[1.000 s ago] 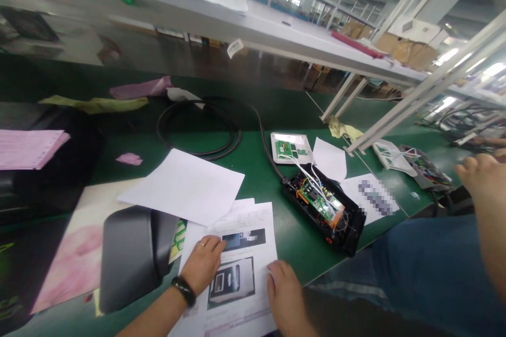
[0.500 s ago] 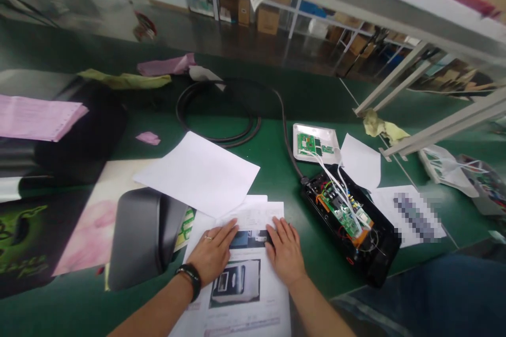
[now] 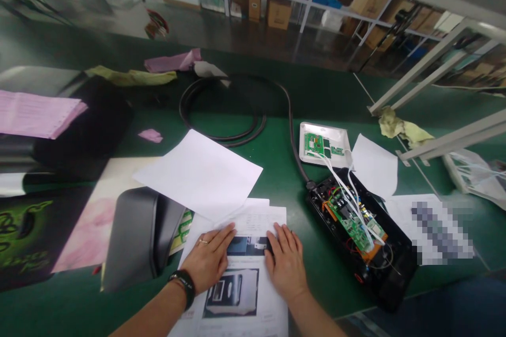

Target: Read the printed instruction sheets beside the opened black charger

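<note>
On the near edge of the green counter [image 3: 276, 168], the left hand [image 3: 208, 261] lies flat and open, palm down, on a printed sheet [image 3: 245, 295] with photos of a device; it wears a ring and a dark wristband and grips nothing. The right hand [image 3: 285, 263] lies just beside it, also flat with fingers spread, pressing the same sheet and holding nothing. The sheet tops a small stack of papers at the near middle of the counter. A blank white sheet [image 3: 200, 174] overlaps the stack's far edge. Left of the hands stands a dark grey housing [image 3: 136, 237]. To the right lies an open black case [image 3: 361, 231] with a green circuit board inside, wired to a white cover [image 3: 324, 143] farther back. A black cable [image 3: 221, 110] coils at the far middle.
</note>
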Demonstrator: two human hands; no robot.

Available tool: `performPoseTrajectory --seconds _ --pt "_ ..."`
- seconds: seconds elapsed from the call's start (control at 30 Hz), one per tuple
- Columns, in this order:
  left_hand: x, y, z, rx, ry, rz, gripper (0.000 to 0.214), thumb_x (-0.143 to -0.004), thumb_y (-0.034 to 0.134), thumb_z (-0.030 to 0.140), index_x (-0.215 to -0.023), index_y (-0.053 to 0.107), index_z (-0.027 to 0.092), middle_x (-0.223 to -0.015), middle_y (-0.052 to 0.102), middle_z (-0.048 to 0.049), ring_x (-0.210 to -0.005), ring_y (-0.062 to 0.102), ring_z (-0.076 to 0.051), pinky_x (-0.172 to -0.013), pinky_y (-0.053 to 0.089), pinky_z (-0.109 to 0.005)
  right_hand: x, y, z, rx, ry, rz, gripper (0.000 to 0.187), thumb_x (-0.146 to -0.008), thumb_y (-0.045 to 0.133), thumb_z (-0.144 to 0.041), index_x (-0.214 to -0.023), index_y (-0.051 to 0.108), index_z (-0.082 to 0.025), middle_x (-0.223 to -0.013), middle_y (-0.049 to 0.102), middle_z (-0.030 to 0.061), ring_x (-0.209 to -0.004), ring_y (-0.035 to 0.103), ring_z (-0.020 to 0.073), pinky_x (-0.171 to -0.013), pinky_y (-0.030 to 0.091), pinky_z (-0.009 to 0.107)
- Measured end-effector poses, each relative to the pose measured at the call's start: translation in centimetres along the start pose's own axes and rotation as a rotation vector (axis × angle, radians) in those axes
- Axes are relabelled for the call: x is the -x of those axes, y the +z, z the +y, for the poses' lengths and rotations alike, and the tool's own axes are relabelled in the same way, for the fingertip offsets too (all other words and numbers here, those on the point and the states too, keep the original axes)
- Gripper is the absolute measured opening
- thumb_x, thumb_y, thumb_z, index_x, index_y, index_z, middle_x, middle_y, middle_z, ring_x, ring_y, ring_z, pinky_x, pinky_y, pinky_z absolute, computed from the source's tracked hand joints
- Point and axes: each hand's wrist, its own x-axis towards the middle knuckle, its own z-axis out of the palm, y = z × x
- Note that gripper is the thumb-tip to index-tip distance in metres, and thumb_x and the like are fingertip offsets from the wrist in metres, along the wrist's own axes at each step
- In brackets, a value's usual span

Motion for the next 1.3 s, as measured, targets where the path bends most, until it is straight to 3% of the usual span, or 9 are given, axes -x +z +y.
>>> performPoseTrajectory --seconds 0.57,0.67,0.77,0.93,1.07,1.3 --pt "0.1 -0.4 0.1 0.041 -0.009 -0.004 0.053 -0.081 0.042 0.019 -0.134 0.038 0.017 -0.146 0.023 0.0020 -0.112 0.038 -0.022 -0.098 0.038 -0.040 0.2 -0.4 -0.1 0.002 -0.013 0.051 0.041 -0.088 0.040 -0.039 -0.128 0.045 -0.030 -0.145 0.032 -0.0029 -0.134 0.029 0.0207 -0.106 0.030 0.045" --pt "0.0 -0.1 0.0 0.046 -0.025 -0.024 0.053 -0.081 0.041 0.019 -0.134 0.038 0.018 -0.146 0.024 0.0031 -0.112 0.038 -0.021 -0.099 0.038 -0.040 0.7 -1.5 -1.7 0.004 -0.001 0.114 0.041 -0.087 0.043 -0.036 -0.126 0.048 -0.024 -0.145 0.033 0.0019 -0.135 0.026 0.0254 -0.106 0.030 0.051" --pt "0.0 0.3 -0.2 0.044 -0.002 -0.033 0.054 -0.081 0.040 0.019 -0.135 0.037 0.018 -0.147 0.022 0.0015 -0.115 0.038 -0.022 -0.099 0.037 -0.041 1.8 -2.1 -5.6 -0.042 -0.076 0.129 0.040 -0.086 0.043 -0.032 -0.124 0.049 -0.021 -0.146 0.029 0.0030 -0.137 0.023 0.0260 -0.108 0.031 0.051" --pt "0.1 0.1 -0.3 0.042 0.009 0.012 0.053 -0.080 0.042 0.016 -0.133 0.040 0.019 -0.145 0.027 0.0023 -0.113 0.040 -0.020 -0.098 0.037 -0.038 4.3 0.4 -11.3 -0.075 -0.160 0.023 0.060 -0.086 0.039 -0.044 -0.139 0.030 -0.017 -0.150 0.019 0.0044 -0.137 0.021 0.0285 -0.104 0.040 0.050" --pt "-0.2 -0.9 -0.1 0.030 0.093 0.054 0.049 -0.077 0.040 0.009 -0.125 0.049 0.013 -0.139 0.039 -0.0014 -0.124 0.034 -0.018 -0.099 0.034 -0.036 5.1 1.8 -11.5 -0.089 -0.177 -0.033 0.067 -0.086 0.037 -0.048 -0.142 0.021 -0.016 -0.151 0.015 0.0060 -0.138 0.018 0.0291 -0.107 0.037 0.052" --pt "-0.2 -0.8 -0.6 0.036 0.128 0.136 0.051 -0.073 0.036 -0.003 -0.119 0.053 0.012 -0.137 0.042 -0.0049 -0.124 0.036 -0.016 -0.100 0.032 -0.035 5.0 1.2 -11.1 -0.133 -0.176 -0.030 0.065 -0.086 0.038 -0.047 -0.142 0.022 -0.017 -0.151 0.014 0.0051 -0.139 0.016 0.0285 -0.109 0.033 0.052"
